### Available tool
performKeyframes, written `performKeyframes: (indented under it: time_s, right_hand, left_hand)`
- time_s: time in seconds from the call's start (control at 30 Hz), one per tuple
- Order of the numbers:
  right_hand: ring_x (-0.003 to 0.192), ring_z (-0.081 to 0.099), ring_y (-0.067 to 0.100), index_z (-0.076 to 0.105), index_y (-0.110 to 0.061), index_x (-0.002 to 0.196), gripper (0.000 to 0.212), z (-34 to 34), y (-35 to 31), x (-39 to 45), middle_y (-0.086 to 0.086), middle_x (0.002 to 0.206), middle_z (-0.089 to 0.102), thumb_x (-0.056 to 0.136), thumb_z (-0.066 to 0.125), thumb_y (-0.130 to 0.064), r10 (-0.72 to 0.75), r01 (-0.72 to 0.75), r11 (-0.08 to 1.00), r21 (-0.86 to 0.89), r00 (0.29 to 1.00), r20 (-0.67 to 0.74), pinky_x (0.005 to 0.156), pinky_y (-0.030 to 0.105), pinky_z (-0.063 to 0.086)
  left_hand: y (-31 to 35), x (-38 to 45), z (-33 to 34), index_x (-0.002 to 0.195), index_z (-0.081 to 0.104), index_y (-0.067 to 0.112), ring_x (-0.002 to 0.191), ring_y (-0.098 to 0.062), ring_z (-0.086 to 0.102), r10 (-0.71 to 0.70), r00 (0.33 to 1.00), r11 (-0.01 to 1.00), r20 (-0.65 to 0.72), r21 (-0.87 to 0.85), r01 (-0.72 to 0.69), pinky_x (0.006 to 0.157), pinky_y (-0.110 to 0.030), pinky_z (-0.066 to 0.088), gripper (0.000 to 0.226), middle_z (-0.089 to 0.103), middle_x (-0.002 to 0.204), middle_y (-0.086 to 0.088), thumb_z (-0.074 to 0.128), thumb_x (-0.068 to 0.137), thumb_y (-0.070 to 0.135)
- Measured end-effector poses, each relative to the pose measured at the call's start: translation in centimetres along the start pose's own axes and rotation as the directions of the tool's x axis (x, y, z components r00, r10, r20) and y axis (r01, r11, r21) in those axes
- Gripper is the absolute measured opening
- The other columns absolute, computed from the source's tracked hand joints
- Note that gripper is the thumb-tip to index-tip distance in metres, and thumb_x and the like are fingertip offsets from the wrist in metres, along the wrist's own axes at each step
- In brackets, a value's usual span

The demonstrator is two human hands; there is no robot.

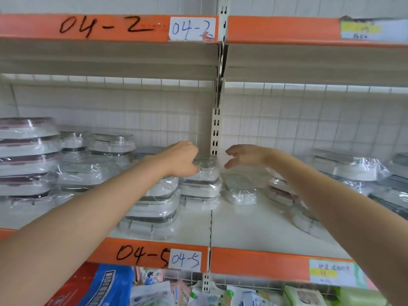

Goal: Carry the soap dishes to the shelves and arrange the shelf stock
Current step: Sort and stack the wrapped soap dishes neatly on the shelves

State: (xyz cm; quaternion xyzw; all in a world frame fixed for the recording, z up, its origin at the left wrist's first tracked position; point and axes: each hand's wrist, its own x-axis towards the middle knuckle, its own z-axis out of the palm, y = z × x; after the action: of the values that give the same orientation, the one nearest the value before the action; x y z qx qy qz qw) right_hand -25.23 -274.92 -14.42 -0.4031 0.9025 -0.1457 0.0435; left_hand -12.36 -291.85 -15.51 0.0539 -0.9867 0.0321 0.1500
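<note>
**Plastic-wrapped soap dishes nearly all shelved**

Plastic crackles under my left hand (183, 160), whose fingers curl round the top soap dish (206, 167) of a short stack beside the upright post (215, 133). My right hand (242, 155) hovers just beside it, fingers loosely spread, holding nothing. Most stock already sits stacked on the shelf (242, 226); one single dish (239, 189) and some leaning ones at right need tidying, I judge.

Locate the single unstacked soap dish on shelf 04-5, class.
In the head view the lone soap dish lies flat on the shelf, just right of the centre upright, beside the short stack under the left hand and below the right hand.
</note>
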Motion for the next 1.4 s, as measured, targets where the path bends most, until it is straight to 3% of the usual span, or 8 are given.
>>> performKeyframes:
  time_s: [0.17, 0.27, 0.37, 0.53, 0.7, 0.93, 1.23, 1.4]
  right_hand:
    - [0.136, 0.034, 0.020, 0.036, -0.018, 0.145, 0.062, -2.4, 3.5, -4.1, -0.001, 0.149, 0.037, 0.090, 0.057, -0.038, 0.066, -0.090, 0.968, -0.233, 0.992, -0.106, 0.112, 0.037, 0.029]
    - [0.136, 0.035, 0.023, 0.037, -0.015, 0.145, 0.060, -3.9, 5.0, -6.1, 0.003, 0.149, 0.038, 0.092, 0.055, -0.036, 0.090, -0.153, 0.921, -0.358, 0.978, -0.186, 0.111, 0.037, 0.030]
    - [0.136, 0.035, 0.025, 0.037, -0.012, 0.144, 0.055, -5.1, 6.3, -8.1, 0.006, 0.149, 0.038, 0.095, 0.051, -0.032, 0.112, -0.205, 0.880, -0.429, 0.966, -0.232, 0.110, 0.035, 0.030]
    - [0.133, 0.038, 0.026, 0.039, -0.011, 0.142, 0.053, -5.8, 8.2, -10.7, 0.007, 0.147, 0.041, 0.094, 0.053, -0.028, 0.146, -0.256, 0.868, -0.425, 0.951, -0.274, 0.110, 0.035, 0.030]
    - [0.137, 0.031, 0.027, 0.037, -0.009, 0.143, 0.057, -6.5, 9.6, -12.6, 0.009, 0.149, 0.036, 0.094, 0.055, -0.030, 0.164, -0.292, 0.868, -0.401, 0.932, -0.324, 0.112, 0.038, 0.027]
    - [0.132, 0.036, 0.027, 0.039, -0.008, 0.142, 0.060, -6.4, 11.8, -14.1, 0.011, 0.144, 0.041, 0.094, 0.053, -0.040, 0.214, -0.335, 0.849, -0.407, 0.925, -0.315, 0.110, 0.038, 0.032]
    - [0.136, 0.032, 0.023, 0.040, -0.012, 0.142, 0.058, -4.2, 8.3, -10.9, 0.006, 0.148, 0.038, 0.093, 0.055, -0.037, 0.006, -0.136, 0.911, -0.389, 0.948, -0.317, 0.110, 0.036, 0.029]
    - [0.134, 0.037, 0.022, 0.044, -0.011, 0.140, 0.047, -1.2, 5.9, -8.2, 0.005, 0.146, 0.042, 0.096, 0.051, -0.026, -0.056, -0.018, 0.942, -0.336, 0.976, -0.210, 0.108, 0.027, 0.027]
  left_hand:
    - [3.4, 0.0, 1.0, 0.121, 0.055, 0.000, 0.112, -0.028, 0.053, 0.074, 0.997, 0.996, -0.018, -0.042, -0.075, 0.096, -0.039, 0.045, 0.039, 0.052, 0.121, -0.012, 0.054, 0.091, 0.026]
    - [5.2, 0.1, 1.8, 0.109, 0.057, 0.000, 0.110, -0.026, 0.053, 0.096, 0.995, 0.994, -0.029, -0.048, -0.097, 0.090, -0.032, 0.044, 0.033, 0.053, 0.116, -0.010, 0.055, 0.092, 0.028]
    - [6.7, 0.3, 3.1, 0.099, 0.060, 0.000, 0.104, -0.029, 0.056, 0.113, 0.993, 0.990, -0.031, -0.078, -0.115, 0.088, -0.039, 0.049, 0.027, 0.055, 0.107, -0.012, 0.056, 0.088, 0.024]
    - [9.9, 1.0, 6.0, 0.113, 0.058, 0.003, 0.113, -0.032, 0.054, 0.136, 0.990, 0.988, 0.042, -0.077, -0.133, 0.092, -0.039, 0.048, 0.031, 0.055, 0.118, -0.015, 0.053, 0.090, 0.022]
    - [11.9, 3.6, 8.7, 0.126, 0.048, -0.002, 0.127, -0.030, 0.043, 0.049, 0.995, 0.997, 0.089, -0.065, -0.043, 0.095, -0.030, 0.034, 0.037, 0.041, 0.138, -0.015, 0.045, 0.097, 0.020]
    - [12.1, 6.2, 12.6, 0.132, 0.043, 0.005, 0.133, -0.025, 0.036, -0.058, 0.993, 0.998, 0.101, 0.031, 0.055, 0.109, -0.038, 0.028, 0.040, 0.040, 0.139, -0.009, 0.042, 0.097, 0.023]
    - [12.4, 1.4, 10.9, 0.114, 0.052, 0.000, 0.115, -0.028, 0.049, 0.164, 0.985, 0.976, 0.046, -0.151, -0.156, 0.090, -0.033, 0.043, 0.029, 0.049, 0.121, -0.012, 0.045, 0.093, 0.018]
    - [10.9, -3.1, 9.0, 0.129, 0.055, 0.010, 0.120, -0.019, 0.051, 0.191, 0.982, 0.964, 0.012, -0.192, -0.185, 0.100, -0.034, 0.043, 0.056, 0.055, 0.131, -0.002, 0.052, 0.091, 0.051]
